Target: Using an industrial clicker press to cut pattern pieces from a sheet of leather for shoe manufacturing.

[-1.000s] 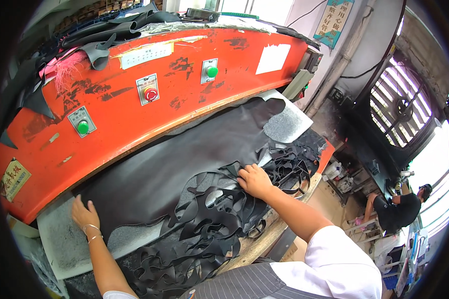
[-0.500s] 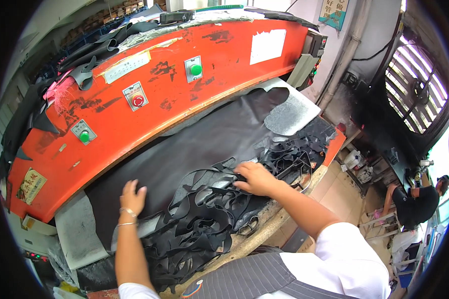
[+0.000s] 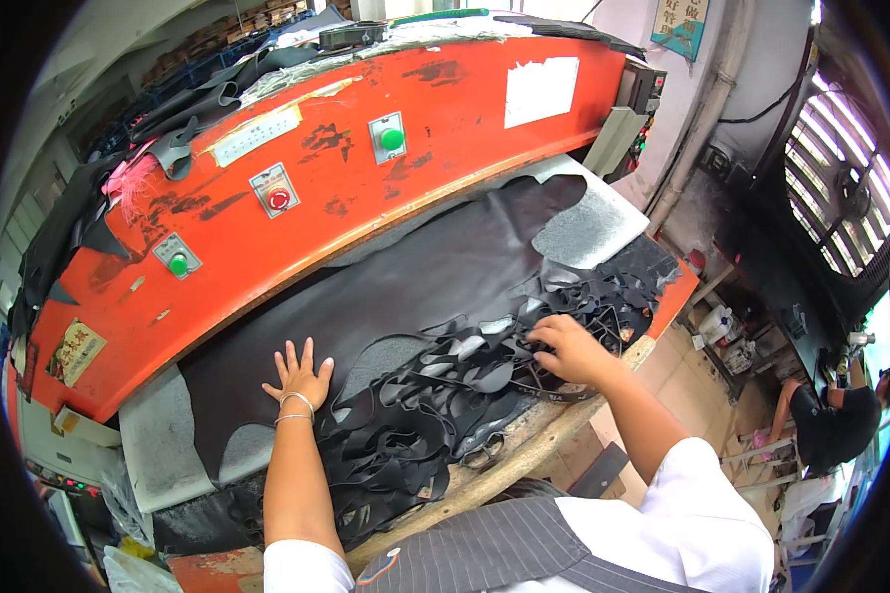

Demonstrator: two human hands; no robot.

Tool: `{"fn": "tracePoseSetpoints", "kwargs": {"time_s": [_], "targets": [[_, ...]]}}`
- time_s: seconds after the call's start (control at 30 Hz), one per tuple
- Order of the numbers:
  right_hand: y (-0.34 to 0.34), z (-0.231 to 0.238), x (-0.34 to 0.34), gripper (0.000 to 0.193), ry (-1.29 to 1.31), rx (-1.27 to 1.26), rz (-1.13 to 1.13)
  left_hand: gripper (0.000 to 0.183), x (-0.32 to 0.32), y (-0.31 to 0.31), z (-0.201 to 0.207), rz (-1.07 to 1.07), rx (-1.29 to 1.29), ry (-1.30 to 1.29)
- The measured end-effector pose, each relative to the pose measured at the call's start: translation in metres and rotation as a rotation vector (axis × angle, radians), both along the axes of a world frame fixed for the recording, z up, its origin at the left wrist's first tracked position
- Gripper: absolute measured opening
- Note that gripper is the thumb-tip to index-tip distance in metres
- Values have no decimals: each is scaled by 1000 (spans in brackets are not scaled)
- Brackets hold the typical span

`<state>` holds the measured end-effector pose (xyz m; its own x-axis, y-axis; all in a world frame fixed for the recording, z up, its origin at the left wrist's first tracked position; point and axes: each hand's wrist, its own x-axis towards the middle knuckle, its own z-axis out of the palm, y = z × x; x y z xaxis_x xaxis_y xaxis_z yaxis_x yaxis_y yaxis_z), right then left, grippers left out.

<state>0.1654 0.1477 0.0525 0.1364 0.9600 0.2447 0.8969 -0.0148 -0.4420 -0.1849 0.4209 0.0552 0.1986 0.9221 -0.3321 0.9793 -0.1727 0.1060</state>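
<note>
A dark brown leather sheet (image 3: 396, 267), smooth with a soft sheen, lies over a pale, speckled board (image 3: 603, 222), leaving the board's left end and far right corner bare. Its outline is irregular: a rounded lobe at the right end, scooped cutouts along the near side, and a narrow tongue reaching the board's near edge toward the left corner. The left hand (image 3: 302, 376) rests palm down on the leather near that cut side, fingers fanned and grasping nothing; two slim bracelets (image 3: 295, 405) circle its wrist. The right hand (image 3: 564, 351) is over the tangled leather scraps (image 3: 405, 435), its fingers bent; whether they pinch a strip I cannot tell. The scraps, matte curling ribbons and loops, heap along the board's near edge, beside a worn wooden rail (image 3: 475, 504).

Behind the board's far edge stands a scuffed orange-red machine beam (image 3: 346, 232), carrying two green buttons (image 3: 393, 138) and a red one (image 3: 279, 199) on small printed plates. A white printed strip (image 3: 257, 135), a torn white paper (image 3: 542, 91) and a yellowish printed plate (image 3: 77, 352) are also fixed to it. A teal sign (image 3: 679, 28) with characters hangs on the wall.

The leather's long axis runs roughly parallel to the beam, slanting from the board's left end toward its far right corner, where the lobe points.
</note>
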Motion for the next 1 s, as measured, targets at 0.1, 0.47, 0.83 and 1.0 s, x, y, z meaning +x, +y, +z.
{"fn": "tracePoseSetpoints", "kwargs": {"time_s": [0.1,0.47,0.83,1.0], "targets": [[-46,11,6,39,-60,1,-82,69,-1,-5,1,10,13,9],[-125,6,7,65,-318,-128,54,74,-9,-58,-3,55,-5,-75],[-164,77,-7,64,-248,-220,274,77,-164,-34,-22,258,33,-43],[-169,92,-65,68,-192,-182,239,73,-263,-15,-37,282,83,-37]]}}
